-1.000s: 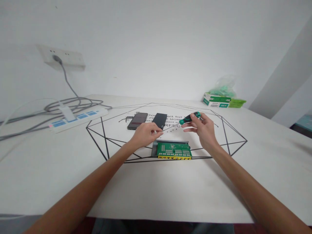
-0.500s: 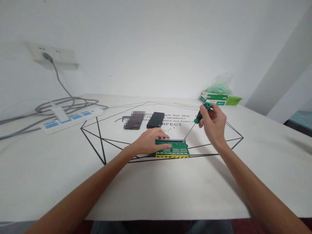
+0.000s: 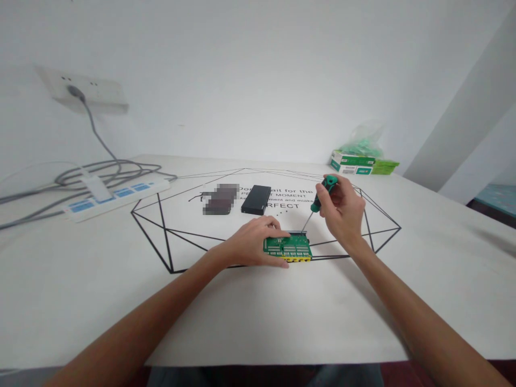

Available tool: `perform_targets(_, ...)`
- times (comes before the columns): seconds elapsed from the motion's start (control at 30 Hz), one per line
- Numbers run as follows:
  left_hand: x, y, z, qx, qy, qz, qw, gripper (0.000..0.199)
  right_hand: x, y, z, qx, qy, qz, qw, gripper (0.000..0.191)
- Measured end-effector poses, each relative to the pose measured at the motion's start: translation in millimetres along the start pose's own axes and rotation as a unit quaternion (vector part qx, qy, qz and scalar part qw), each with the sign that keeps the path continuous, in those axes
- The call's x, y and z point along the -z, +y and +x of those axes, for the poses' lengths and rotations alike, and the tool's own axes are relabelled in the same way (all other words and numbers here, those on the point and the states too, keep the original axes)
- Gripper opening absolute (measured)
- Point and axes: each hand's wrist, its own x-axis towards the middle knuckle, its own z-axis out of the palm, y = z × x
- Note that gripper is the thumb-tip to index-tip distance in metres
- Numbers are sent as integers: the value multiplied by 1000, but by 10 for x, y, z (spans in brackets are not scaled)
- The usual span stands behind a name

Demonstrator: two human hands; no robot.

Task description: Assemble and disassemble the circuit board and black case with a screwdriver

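White surface (image 3: 258,317), pale wall behind; left fingers (image 3: 285,250) spread, gripping green board (image 3: 296,244); right fingers (image 3: 326,188) closed round screwdriver (image 3: 329,185).

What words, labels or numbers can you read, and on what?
"ait for the": tabletop
"MOMENT": tabletop
"ment and": tabletop
"RFECT": tabletop
The black case hides some letters.
Marks on the green-and-white boxes, circuit board and black case are too small to read.
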Motion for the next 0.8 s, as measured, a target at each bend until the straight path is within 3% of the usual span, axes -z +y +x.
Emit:
perform_targets(0.53,6,9,2,1,3,-9,1000,60,-6,-80,-3,27,-22,-29,999,23)
perform_targets(0.73,9,20,12,-3,-1,-5,1000,62,13,-91,0,13,-33,-21,999,42)
perform_targets(0.8,8,21,15,-4,-1,-4,1000,62,26,-96,2,25,-44,-29,998,41)
